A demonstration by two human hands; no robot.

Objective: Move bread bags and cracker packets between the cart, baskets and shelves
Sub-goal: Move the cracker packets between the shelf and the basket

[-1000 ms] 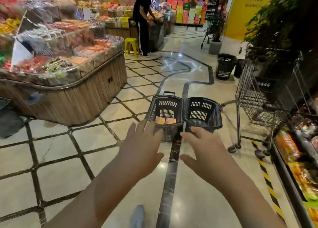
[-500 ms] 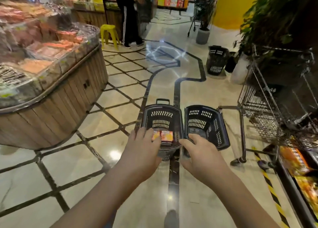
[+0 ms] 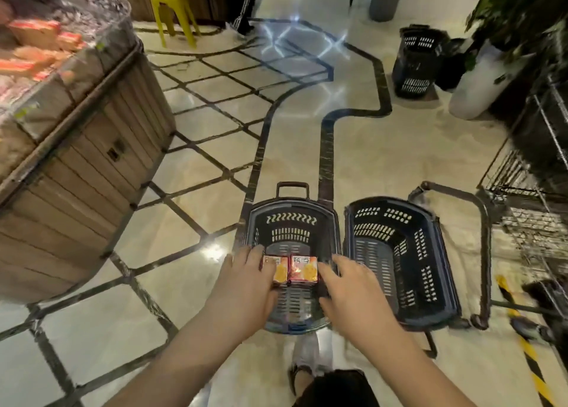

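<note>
Plainly, both hands are going in for the two cracker packets in the basket.

Head view: low in the middle of the frame, the left hand (image 3: 246,286) and right hand (image 3: 353,293) hang over the basket (image 3: 292,205), fingers loose and spread, nothing gripped yet. The left fingertips overlap the edge of the left cracker packet (image 3: 278,273), and the right ones sit just beside the right cracker packet (image 3: 305,270). The packets lie flat and touching on the basket floor. I'd take one per hand, thumb and fingers across the short sides, and lift straight up clear of the rim before swinging to the empty basket (image 3: 399,253) alongside or the cart (image 3: 534,222) at the right edge.
</note>
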